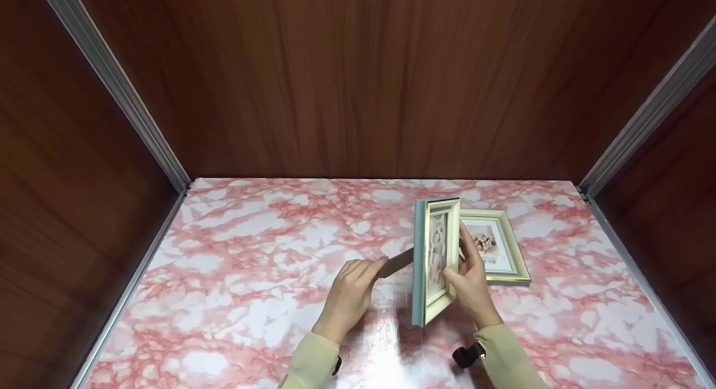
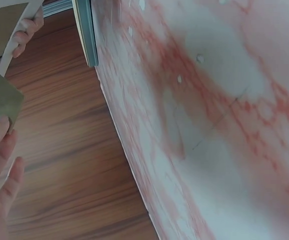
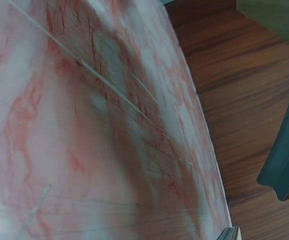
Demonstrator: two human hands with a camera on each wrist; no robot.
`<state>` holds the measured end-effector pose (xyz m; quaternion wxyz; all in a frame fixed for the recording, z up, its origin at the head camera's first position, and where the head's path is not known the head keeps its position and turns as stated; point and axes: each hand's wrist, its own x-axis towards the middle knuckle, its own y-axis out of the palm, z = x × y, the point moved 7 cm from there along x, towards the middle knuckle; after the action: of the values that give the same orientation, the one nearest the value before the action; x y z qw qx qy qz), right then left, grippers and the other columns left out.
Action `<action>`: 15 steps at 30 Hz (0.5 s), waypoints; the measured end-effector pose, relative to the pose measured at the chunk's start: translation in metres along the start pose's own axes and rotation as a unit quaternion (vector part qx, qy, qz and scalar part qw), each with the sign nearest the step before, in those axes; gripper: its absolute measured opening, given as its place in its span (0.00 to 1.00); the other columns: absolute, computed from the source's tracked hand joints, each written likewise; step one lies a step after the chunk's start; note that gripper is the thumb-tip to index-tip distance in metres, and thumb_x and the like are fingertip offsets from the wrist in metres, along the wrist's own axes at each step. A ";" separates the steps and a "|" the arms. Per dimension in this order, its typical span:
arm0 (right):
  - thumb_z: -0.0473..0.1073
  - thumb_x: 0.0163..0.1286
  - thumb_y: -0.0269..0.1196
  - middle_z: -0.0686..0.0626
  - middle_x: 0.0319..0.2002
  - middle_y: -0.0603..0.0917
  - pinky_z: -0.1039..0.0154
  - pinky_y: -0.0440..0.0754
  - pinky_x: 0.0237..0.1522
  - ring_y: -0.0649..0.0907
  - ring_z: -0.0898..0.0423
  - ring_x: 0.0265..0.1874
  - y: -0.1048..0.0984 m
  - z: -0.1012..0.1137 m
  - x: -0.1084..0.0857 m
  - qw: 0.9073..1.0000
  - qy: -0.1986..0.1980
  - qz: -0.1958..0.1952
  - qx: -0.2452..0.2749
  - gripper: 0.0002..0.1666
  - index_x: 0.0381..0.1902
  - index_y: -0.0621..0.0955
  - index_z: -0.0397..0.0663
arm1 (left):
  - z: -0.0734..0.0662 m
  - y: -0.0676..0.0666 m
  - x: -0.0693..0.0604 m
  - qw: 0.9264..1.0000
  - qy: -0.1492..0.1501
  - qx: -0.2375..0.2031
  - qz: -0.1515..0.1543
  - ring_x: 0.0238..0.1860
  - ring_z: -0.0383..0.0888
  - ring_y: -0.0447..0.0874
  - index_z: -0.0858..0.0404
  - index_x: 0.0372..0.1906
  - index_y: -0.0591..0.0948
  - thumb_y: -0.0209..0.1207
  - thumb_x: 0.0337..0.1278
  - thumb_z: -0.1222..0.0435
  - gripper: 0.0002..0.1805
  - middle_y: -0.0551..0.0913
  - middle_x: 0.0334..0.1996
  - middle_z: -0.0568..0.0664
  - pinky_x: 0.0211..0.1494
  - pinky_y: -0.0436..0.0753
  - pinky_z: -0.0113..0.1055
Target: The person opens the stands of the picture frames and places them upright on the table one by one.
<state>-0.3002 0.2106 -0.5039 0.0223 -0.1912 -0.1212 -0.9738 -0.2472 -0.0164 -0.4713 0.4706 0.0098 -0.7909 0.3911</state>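
My right hand grips a cream picture frame by its right side, thumb on the front and fingers behind. The frame is held upright and turned edge-on, its blue-grey outer edge showing in the right wrist view. My left hand pinches the end of a flat brown strip that sticks out behind the frame, seemingly its stand. In the left wrist view, thumb and fingers hold the corner of this olive-brown strip. Where it meets the frame's back is hidden in the head view.
A second cream picture frame lies face up on the red-and-white marbled table, partly behind the held frame. Brown wood-grain panels enclose the back and sides, with metal rails at the corners.
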 end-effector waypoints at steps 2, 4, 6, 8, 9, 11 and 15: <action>0.10 0.42 0.43 0.37 0.69 0.56 0.64 0.83 0.45 0.69 0.44 0.58 0.001 0.000 0.001 1.000 -0.006 0.000 0.001 0.61 0.76 0.51 0.49 | 0.001 0.001 0.000 1.000 -0.008 0.005 0.004 0.43 0.44 0.81 0.63 0.54 0.79 0.62 0.54 0.75 0.20 0.84 0.42 0.49 0.52 0.78 0.34; 0.10 0.42 0.43 0.36 0.68 0.57 0.64 0.83 0.43 0.70 0.44 0.56 0.002 0.001 0.002 1.000 -0.010 0.003 0.003 0.62 0.76 0.51 0.51 | 0.001 0.002 0.000 1.000 -0.019 0.004 0.010 0.44 0.45 0.81 0.63 0.52 0.79 0.62 0.55 0.74 0.18 0.83 0.43 0.49 0.53 0.79 0.34; 0.09 0.41 0.44 0.35 0.66 0.57 0.64 0.83 0.42 0.71 0.44 0.55 0.002 0.001 0.002 1.000 -0.014 0.002 0.001 0.63 0.76 0.52 0.54 | 0.002 0.003 0.000 1.000 -0.028 0.003 0.013 0.44 0.45 0.80 0.62 0.46 0.79 0.63 0.54 0.73 0.13 0.81 0.43 0.49 0.53 0.78 0.34; 0.09 0.41 0.44 0.36 0.65 0.59 0.64 0.84 0.40 0.71 0.44 0.55 0.002 0.001 0.001 1.000 -0.015 0.000 -0.006 0.64 0.76 0.53 0.56 | 0.004 0.004 0.000 0.999 -0.033 0.000 0.010 0.43 0.44 0.78 0.61 0.39 0.79 0.64 0.54 0.73 0.09 0.78 0.42 0.49 0.51 0.78 0.33; 0.09 0.41 0.44 0.36 0.64 0.60 0.65 0.83 0.40 0.72 0.44 0.54 0.002 0.000 0.001 1.000 -0.015 -0.002 -0.010 0.64 0.76 0.53 0.56 | 0.004 0.004 0.000 0.999 -0.034 0.000 0.008 0.41 0.44 0.76 0.61 0.37 0.79 0.64 0.53 0.73 0.08 0.76 0.40 0.49 0.48 0.78 0.33; 0.09 0.41 0.44 0.36 0.62 0.61 0.66 0.84 0.37 0.72 0.44 0.53 0.002 0.000 0.001 1.000 -0.016 -0.009 -0.021 0.64 0.76 0.53 0.56 | 0.005 0.004 0.001 0.999 -0.031 0.008 -0.002 0.37 0.43 0.72 0.60 0.33 0.81 0.66 0.51 0.73 0.07 0.73 0.36 0.48 0.42 0.76 0.33; 0.08 0.41 0.45 0.38 0.61 0.63 0.69 0.83 0.29 0.73 0.43 0.52 0.003 -0.001 0.000 0.999 -0.017 -0.016 -0.037 0.64 0.76 0.52 0.55 | 0.004 0.003 0.002 0.999 -0.026 0.036 -0.014 0.29 0.43 0.70 0.59 0.32 0.84 0.67 0.46 0.75 0.09 0.70 0.30 0.47 0.33 0.73 0.34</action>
<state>-0.3004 0.2074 -0.5039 -0.0025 -0.2065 -0.0882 -0.9745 -0.2525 -0.0168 -0.4728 0.4546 0.0475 -0.7880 0.4125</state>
